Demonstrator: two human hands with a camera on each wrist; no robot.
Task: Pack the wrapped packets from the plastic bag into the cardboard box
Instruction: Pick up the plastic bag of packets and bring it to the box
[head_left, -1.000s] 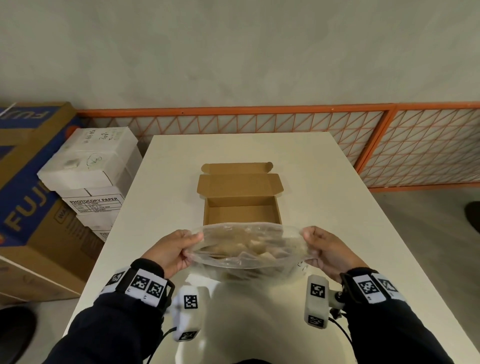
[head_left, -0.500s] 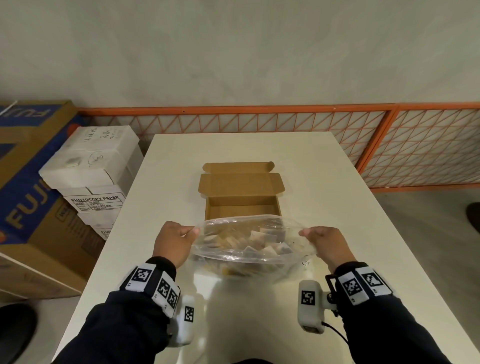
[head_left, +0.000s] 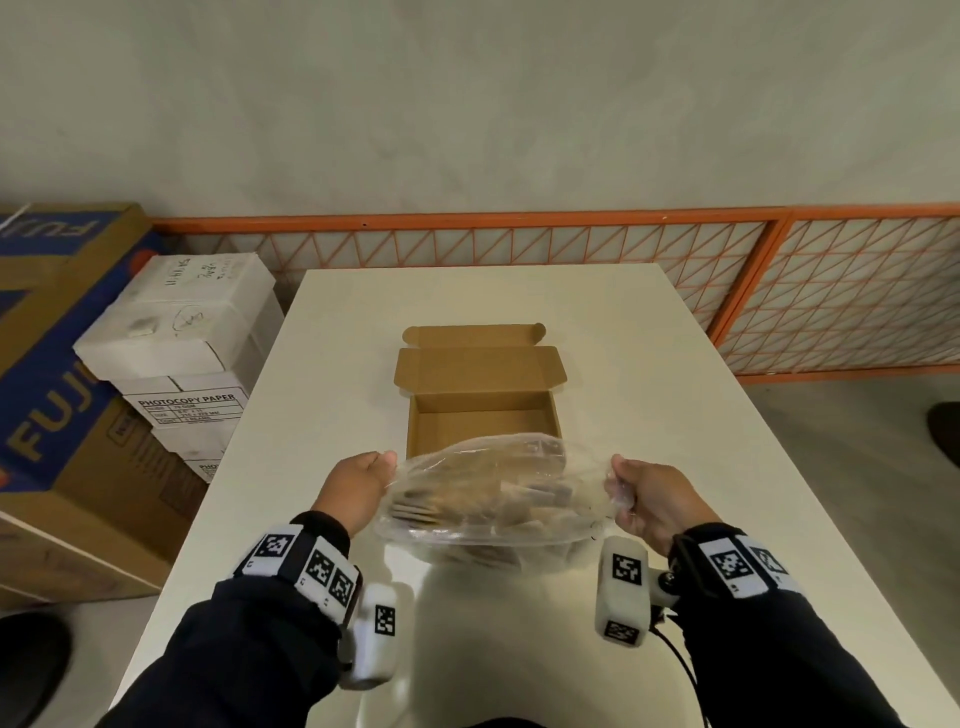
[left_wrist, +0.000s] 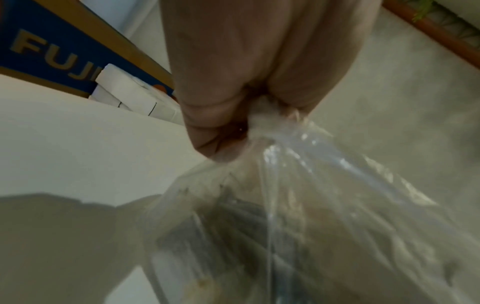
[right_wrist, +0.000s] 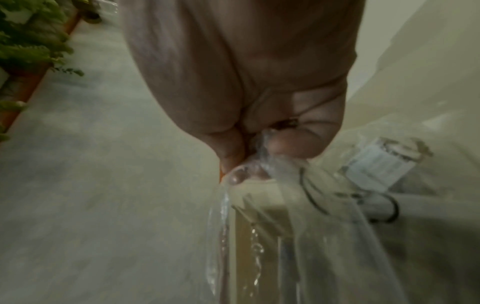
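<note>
A clear plastic bag (head_left: 498, 499) full of several brown wrapped packets (head_left: 467, 499) hangs between my two hands above the white table. My left hand (head_left: 358, 483) pinches the bag's left edge, and the left wrist view shows the bunched plastic (left_wrist: 298, 185) under my curled fingers (left_wrist: 215, 127). At the bag's right edge my right hand (head_left: 649, 499) grips the film (right_wrist: 272, 185). Just beyond the bag sits the open cardboard box (head_left: 480, 415), lid flap folded back. The bag overlaps the box's near rim. The part of the box's inside in view holds nothing.
The white table (head_left: 649, 389) stretches ahead, with an orange mesh fence (head_left: 831, 291) behind and to the right. White photocopy paper cartons (head_left: 182, 338) and a large blue and brown carton (head_left: 52, 389) stand on the floor at the left.
Both hands have carried the bag forward and slightly up, so it now covers the box's near rim. The packets inside have shifted.
</note>
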